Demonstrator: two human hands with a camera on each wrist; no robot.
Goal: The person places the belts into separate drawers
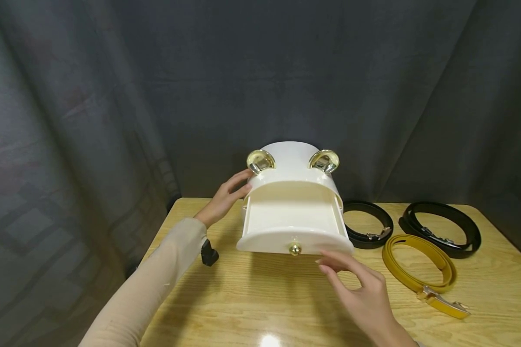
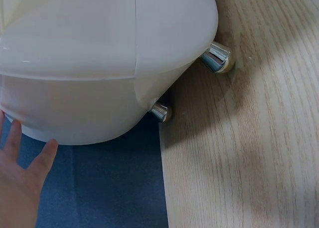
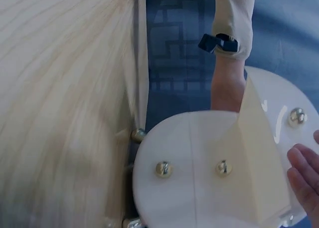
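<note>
Head view: left hand [image 1: 223, 198] flat, steadying white box [image 1: 293, 166]; right hand [image 1: 364, 294] open, empty, near drawer [image 1: 293, 226] knob [image 1: 294, 248]. Drawer-opening step; next likely needs pinching that knob.

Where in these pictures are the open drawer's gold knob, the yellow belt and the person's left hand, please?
gold knob [image 1: 294, 249], head view, on its round front.
yellow belt [image 1: 417, 244], head view, on the strap's top loop.
left hand [image 1: 226, 196], head view, on the back of the hand.
</note>
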